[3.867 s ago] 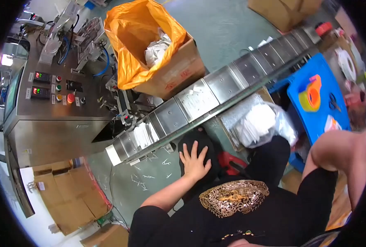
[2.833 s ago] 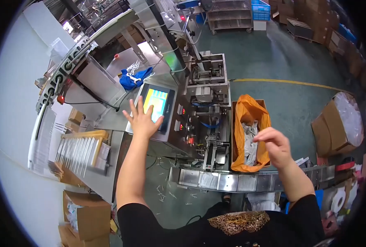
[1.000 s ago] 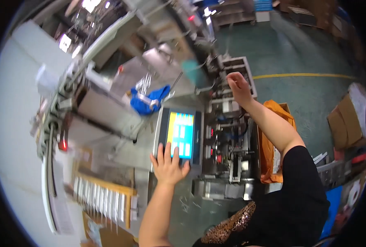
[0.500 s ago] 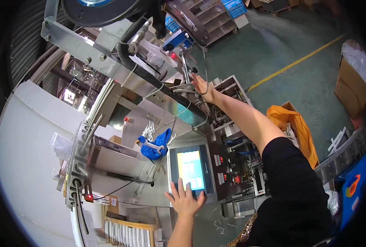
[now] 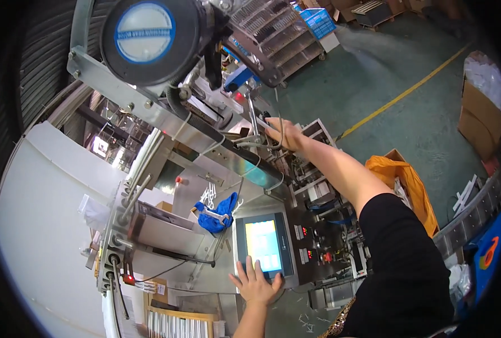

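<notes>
We rest our left hand (image 5: pixel 255 284), fingers spread, on the lower edge of the machine's touch screen (image 5: pixel 263 245). Our right hand (image 5: pixel 280 133) grips a metal lever (image 5: pixel 254 121) up top. We think we are setting the machine; next needs a careful tap.

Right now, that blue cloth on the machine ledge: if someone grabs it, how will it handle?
The blue cloth lies crumpled and draped over the ledge, so it is probably floppy and light. A white tool-like piece rests on it and may slide off. Neither hand is near: the left hand is at the touchscreen.
</notes>
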### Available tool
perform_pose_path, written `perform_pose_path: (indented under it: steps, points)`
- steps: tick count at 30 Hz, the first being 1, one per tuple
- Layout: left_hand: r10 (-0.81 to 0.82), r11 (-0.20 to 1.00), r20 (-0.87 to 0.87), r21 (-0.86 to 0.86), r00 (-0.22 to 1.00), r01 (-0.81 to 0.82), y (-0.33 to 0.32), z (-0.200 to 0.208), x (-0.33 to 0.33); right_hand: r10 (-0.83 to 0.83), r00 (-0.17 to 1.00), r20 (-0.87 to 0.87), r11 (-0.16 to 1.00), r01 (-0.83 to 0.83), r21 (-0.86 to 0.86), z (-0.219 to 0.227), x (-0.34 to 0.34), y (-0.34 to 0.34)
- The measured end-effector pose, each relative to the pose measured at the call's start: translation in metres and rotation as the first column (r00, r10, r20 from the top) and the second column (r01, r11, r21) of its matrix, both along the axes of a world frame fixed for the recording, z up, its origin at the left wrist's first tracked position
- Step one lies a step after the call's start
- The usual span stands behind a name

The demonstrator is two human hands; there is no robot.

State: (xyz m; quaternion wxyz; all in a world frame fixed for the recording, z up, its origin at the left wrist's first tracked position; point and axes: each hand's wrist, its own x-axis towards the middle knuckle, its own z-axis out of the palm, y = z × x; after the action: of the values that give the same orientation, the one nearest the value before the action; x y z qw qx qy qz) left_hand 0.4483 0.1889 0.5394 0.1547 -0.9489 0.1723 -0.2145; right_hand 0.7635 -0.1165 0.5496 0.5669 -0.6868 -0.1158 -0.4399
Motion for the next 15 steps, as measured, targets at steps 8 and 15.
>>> perform_pose_path:
  steps: [8,15]
  points:
    - [-0.051,0.998,0.030,0.045,0.998,0.050,0.000,-0.002,-0.004,0.268,0.886,-0.379,0.921,-0.351,-0.168,-0.057,0.096,0.019]
    - [0.032,0.999,-0.026,-0.004,0.999,-0.032,0.001,0.002,-0.003,0.180,0.938,-0.297,0.903,-0.278,-0.328,-0.104,0.066,-0.005]
